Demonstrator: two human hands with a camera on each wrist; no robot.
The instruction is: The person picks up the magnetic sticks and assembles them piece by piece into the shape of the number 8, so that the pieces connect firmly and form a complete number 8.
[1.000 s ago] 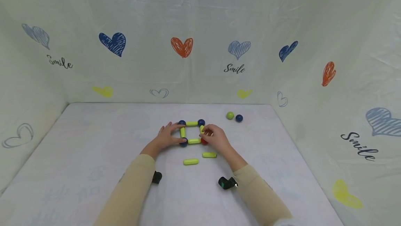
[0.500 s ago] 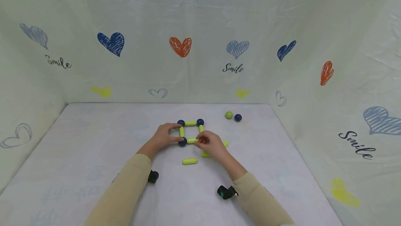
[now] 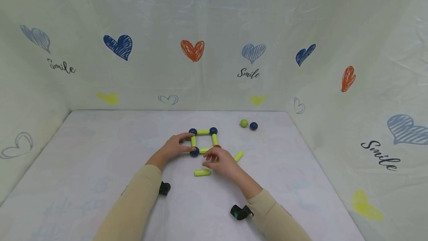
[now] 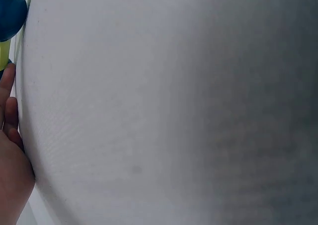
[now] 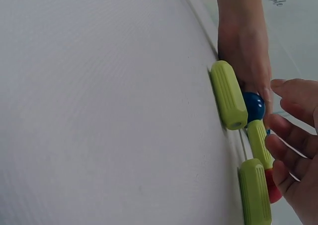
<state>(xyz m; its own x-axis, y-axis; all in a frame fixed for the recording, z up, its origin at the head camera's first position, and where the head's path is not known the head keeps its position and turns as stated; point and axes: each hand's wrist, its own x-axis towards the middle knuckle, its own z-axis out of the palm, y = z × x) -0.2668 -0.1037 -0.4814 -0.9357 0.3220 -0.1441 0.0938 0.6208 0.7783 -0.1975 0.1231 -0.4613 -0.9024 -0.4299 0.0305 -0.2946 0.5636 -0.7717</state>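
Note:
A square of yellow-green rods [image 3: 203, 132] with ball corners lies on the table; blue balls [image 3: 213, 131] mark several corners and a red ball [image 5: 272, 185] the near right one. My left hand [image 3: 172, 147] holds its left side, thumb at the near blue ball [image 3: 194, 152] and fingers at the far one [image 3: 193, 132]. On the near side of the square, my right hand [image 3: 220, 162] hovers with loosely bent fingers and nothing between them. It partly covers the red ball. Loose rods lie close by: one [image 3: 202, 172] in front, another [image 3: 239, 156] to the right.
Towards the table's far right sit a loose green ball [image 3: 244, 123] and a loose blue ball [image 3: 253, 126]. Black wrist devices [image 3: 241, 212] show beside both sleeves. A white sheet printed with hearts [image 3: 192, 50] hangs behind the table [image 3: 100, 152].
My right hand has left the square's near right corner and moved towards me. The rod on the right has come into sight; another loose rod is now hidden behind that hand. My left hand stays put.

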